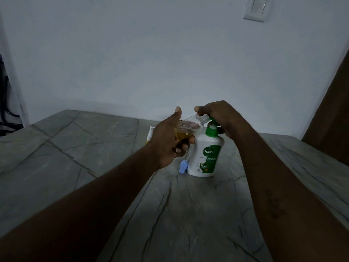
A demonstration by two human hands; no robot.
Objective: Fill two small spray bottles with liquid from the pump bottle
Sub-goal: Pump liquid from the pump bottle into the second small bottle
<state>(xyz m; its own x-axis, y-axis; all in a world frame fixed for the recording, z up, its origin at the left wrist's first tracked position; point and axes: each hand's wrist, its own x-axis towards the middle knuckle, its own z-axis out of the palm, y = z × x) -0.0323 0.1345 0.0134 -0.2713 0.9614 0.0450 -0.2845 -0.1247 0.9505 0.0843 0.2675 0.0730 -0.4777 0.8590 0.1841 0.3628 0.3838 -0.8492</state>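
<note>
A white pump bottle (204,157) with a green pump and a green label stands on the grey marble table (179,214). My right hand (219,116) lies over the pump head, fingers closed on it. My left hand (168,140) holds a small clear spray bottle (188,127), tilted with its open neck against the pump's nozzle. Yellow liquid sits in the tilted bottle's lower part. A light blue spray cap (183,166) with its tube lies on the table left of the pump bottle. A white and yellow object (150,136) is mostly hidden behind my left hand.
The table meets a pale wall (151,63) close behind the bottles. A light switch (256,8) is high on the wall at the right. Dark cables (5,103) hang at the far left, and a brown surface (332,118) rises at the right edge.
</note>
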